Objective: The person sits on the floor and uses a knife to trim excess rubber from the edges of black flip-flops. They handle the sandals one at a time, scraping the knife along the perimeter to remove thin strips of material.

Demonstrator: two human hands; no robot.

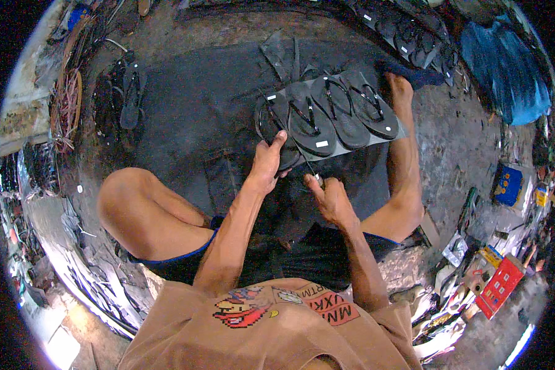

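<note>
A grey rubber sheet (388,137) is held up in front of me, with several black flip-flops (313,134) side by side on it. My left hand (268,161) is closed on the sheet's left end, its thumb on top beside the leftmost flip-flop. My right hand (334,200) is closed around a slim, knife-like tool (314,175). The tool's dark tip points up to the sheet's near edge, close to my left fingers. Whether the tip touches the sheet I cannot tell.
A dark mat (179,105) lies between my bent legs. More black flip-flops (131,98) lie at the left, others (416,43) at the far right. Beyond my right foot is a blue plastic bag (505,71). Reddish strips (66,111) hang at the left; a red box (501,287) stands right.
</note>
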